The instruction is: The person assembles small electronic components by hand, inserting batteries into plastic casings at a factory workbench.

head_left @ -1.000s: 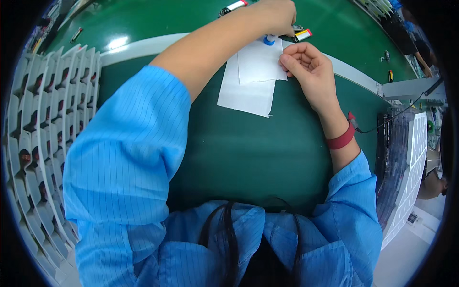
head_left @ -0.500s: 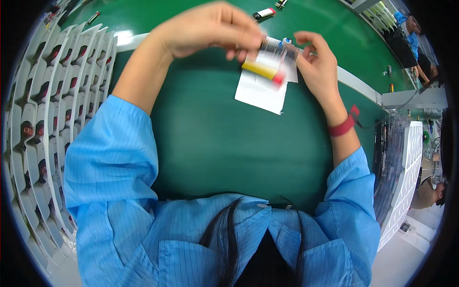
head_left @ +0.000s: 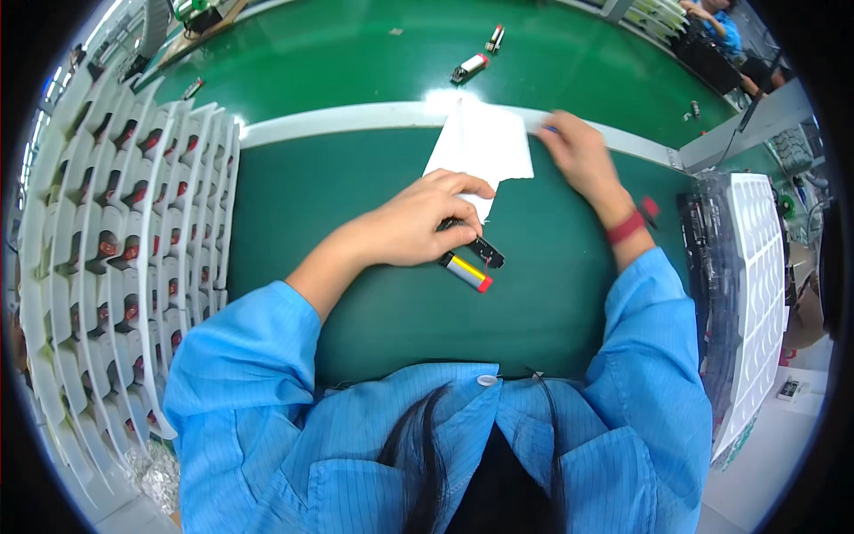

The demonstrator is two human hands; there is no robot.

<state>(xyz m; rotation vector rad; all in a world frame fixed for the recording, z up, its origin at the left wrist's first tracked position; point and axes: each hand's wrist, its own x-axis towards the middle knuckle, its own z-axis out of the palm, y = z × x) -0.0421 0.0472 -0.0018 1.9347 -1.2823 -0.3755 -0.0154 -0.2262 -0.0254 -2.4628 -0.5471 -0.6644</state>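
Note:
My left hand [head_left: 418,218] is over the middle of the green mat, its thumb and fingers closed on a narrow black circuit board [head_left: 487,253]. Beside the board's near side lies a small battery cell [head_left: 466,272], yellow and silver with a red end, joined to it by a short wire. White paper sheets [head_left: 494,147] lie just beyond, partly under my left fingers. My right hand [head_left: 578,156] is at the far right of the paper, fingers curled together and slightly blurred. A bit of blue shows at its fingertips; the rest of that thing is hidden.
White trays [head_left: 133,267] holding red-ended parts stand stacked at the left. More white and clear trays [head_left: 752,303] stand at the right. A pale rail [head_left: 347,120] crosses behind the mat. Batteries with boards [head_left: 470,68] lie beyond it. Another person [head_left: 722,27] is at the far right.
My left hand has come down and nearer with the board and battery. My right hand has shifted slightly nearer, away from the board. The blue thing now shows at my right fingertips.

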